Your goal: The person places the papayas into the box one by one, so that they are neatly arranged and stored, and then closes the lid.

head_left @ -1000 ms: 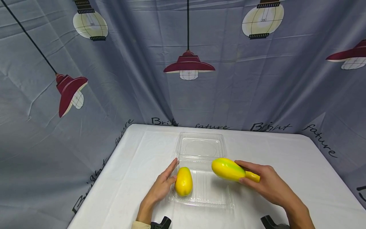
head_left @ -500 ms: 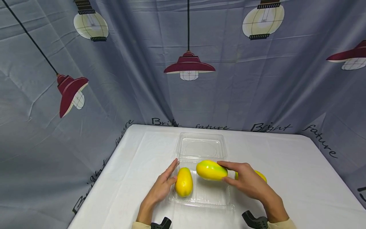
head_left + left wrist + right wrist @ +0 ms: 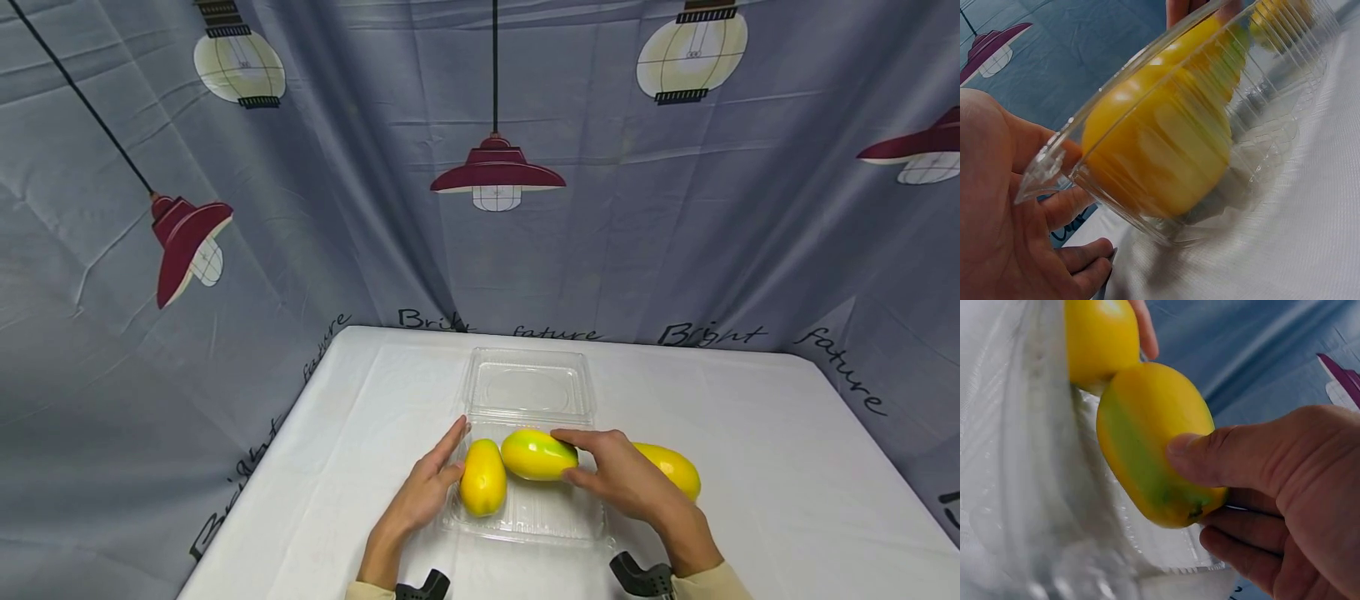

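Note:
In the head view, my right hand (image 3: pixel 626 475) pinches a yellow-green mango (image 3: pixel 534 455) by its right end, low over the clear plastic clamshell box (image 3: pixel 540 529). The right wrist view shows my thumb pressed on that mango (image 3: pixel 1147 444), with fingers curled beneath. Its far end meets a second yellow mango (image 3: pixel 483 477), which stands lengthwise at the left inside the box. My left hand (image 3: pixel 422 492) lies along the box's left side, fingers fairly straight. Its thumb is close to the left mango; whether it touches is unclear. In the left wrist view the box wall (image 3: pixel 1166 137) partly covers these fingers.
Another yellow mango (image 3: pixel 671 468) lies on the white tablecloth (image 3: pixel 787 483) right of the box, partly behind my right hand. The box's lid (image 3: pixel 528 383) lies folded back toward the far edge. A grey-blue curtain (image 3: pixel 337 208) with printed lamps surrounds the table.
My right hand has carried its mango leftward and down, from over the box's right side to beside the left mango. The mango on the cloth shows more now. My left hand stays put.

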`<action>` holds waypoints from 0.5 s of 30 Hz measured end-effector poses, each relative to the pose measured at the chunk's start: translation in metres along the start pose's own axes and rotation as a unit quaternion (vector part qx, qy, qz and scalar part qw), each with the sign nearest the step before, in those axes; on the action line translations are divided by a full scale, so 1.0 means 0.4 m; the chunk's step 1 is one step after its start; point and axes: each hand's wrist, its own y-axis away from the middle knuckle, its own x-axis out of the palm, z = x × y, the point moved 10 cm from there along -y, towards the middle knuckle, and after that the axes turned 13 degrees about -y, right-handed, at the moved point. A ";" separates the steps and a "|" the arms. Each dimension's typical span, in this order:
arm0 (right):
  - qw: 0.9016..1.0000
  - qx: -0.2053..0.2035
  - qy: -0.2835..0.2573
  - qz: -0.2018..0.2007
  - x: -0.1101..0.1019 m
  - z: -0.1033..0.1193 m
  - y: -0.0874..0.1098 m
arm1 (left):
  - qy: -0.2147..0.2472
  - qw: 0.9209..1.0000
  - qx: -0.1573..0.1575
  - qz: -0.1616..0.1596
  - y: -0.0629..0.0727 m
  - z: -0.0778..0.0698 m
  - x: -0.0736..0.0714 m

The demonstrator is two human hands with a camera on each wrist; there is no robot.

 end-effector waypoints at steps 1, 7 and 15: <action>1.000 0.001 0.004 0.000 0.002 0.000 -0.002 | 0.000 1.000 -0.005 0.001 0.000 0.001 0.001; 0.999 -0.004 0.039 -0.006 0.015 0.008 -0.012 | 0.022 0.999 -0.044 0.003 -0.002 0.007 0.002; 0.998 0.024 0.061 -0.023 0.025 0.007 -0.014 | 0.021 0.999 -0.042 0.001 -0.001 0.006 0.003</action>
